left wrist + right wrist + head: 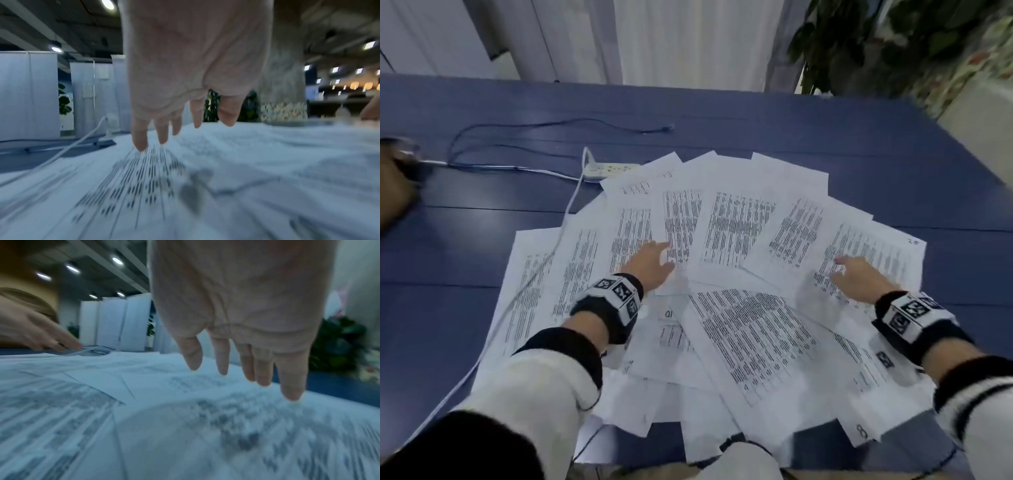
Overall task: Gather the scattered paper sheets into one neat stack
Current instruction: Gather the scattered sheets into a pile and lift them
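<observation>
Only head view shows power strip (613, 169) behind paper sheets (739, 329).

A dark blue table (791, 116) is seen stretching across the head view, its top crossed by long seams. A white power strip (613, 169) is laid on it, with a white cable (571, 202) trailing toward the near edge and a dark cable (524, 126) looped beyond. White partition panels (28, 95) are lined up behind, and pale curtains (688, 41) are hung past the far edge. A leafy plant (859, 44) is set at the far right corner. Round ceiling lights (117, 260) are lit overhead, and a thick column (281, 84) is caught, blurred, in the left wrist view.
</observation>
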{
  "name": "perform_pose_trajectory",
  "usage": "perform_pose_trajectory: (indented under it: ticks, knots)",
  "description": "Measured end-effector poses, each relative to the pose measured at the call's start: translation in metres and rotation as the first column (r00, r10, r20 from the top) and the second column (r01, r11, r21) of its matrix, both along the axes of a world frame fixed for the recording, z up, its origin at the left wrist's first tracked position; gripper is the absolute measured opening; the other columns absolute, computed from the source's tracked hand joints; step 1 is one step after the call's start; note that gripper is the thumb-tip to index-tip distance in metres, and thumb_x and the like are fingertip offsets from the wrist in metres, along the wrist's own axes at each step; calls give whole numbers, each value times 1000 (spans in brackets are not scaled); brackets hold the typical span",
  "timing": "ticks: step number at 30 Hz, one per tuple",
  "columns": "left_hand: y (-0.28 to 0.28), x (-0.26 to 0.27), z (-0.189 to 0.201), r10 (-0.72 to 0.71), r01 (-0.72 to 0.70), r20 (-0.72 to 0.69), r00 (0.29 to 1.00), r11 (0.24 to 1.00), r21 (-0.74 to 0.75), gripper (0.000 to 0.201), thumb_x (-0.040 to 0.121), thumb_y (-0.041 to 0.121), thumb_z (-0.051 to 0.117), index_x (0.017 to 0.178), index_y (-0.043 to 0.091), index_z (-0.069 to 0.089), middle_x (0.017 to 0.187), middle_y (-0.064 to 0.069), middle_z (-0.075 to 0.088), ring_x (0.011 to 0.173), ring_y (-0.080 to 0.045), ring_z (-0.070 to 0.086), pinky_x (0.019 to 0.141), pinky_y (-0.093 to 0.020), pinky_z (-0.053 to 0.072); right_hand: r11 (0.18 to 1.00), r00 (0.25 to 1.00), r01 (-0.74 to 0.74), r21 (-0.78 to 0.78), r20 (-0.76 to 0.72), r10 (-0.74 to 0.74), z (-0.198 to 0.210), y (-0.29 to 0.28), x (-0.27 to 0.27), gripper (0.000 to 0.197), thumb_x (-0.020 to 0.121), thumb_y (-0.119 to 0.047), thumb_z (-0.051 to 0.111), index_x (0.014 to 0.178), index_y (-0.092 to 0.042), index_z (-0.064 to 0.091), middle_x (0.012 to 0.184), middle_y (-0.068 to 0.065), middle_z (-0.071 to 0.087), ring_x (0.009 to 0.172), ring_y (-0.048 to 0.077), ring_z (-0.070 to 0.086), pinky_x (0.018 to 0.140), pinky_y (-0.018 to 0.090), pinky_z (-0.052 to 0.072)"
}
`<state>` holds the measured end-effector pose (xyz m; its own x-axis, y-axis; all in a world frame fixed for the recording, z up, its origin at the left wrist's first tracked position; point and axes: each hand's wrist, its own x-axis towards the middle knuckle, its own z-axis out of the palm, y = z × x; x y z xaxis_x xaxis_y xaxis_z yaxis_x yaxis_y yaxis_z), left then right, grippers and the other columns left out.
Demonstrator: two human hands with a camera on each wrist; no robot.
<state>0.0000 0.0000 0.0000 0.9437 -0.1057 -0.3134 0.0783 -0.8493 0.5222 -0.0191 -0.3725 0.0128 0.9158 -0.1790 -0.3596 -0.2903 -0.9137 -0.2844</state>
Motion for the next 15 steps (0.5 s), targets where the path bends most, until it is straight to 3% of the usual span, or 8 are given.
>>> perform_pose_trajectory:
  ticks: [3,6,9,11,15]
  knots:
    - [-2,3,-22,46,-24,-88,995,971,240,70,94,45,42,150,25,4,159,-6,-8,146,-32,0,115,-56,12,991,991,114,-73,-65,-119,-15,-3,0,57,97,-33,40,144,-4,27,151,22,26,139,37,27,113,43,26]
    - [-4,-1,-31,98,-57,-110,989,943,328,86,90,59,37,149,19,-10,157,-7,-19,145,-34,-11,114,-59,7,976,979,142,-167,-119,-163,-26,1,-8,56,97,-41,33,147,-15,25,155,20,13,141,42,13,115,50,16]
    - [-8,5,-36,97,-55,-118,988,948,315,92,86,68,33,149,17,-11,157,-5,-17,145,-32,-10,112,-62,8,976,975,167,-139,-126,-185,-31,16,-9,60,97,-45,29,149,-21,12,157,16,-3,143,40,-4,116,53,4]
    - [-14,8,-42,57,-12,-137,989,952,306,93,84,70,32,149,18,-9,158,-3,-16,145,-32,-9,112,-62,8,977,973,199,-82,-102,-207,-38,28,-2,66,94,-52,30,149,-22,7,158,11,-6,144,37,-5,113,60,5]
    - [-24,10,-46,20,14,-116,993,958,285,89,84,70,34,150,23,-2,158,0,-15,145,-33,-8,113,-62,6,994,997,28,-101,-67,-35,-47,65,7,66,93,-56,26,148,-27,4,159,7,-5,145,34,1,110,63,7]
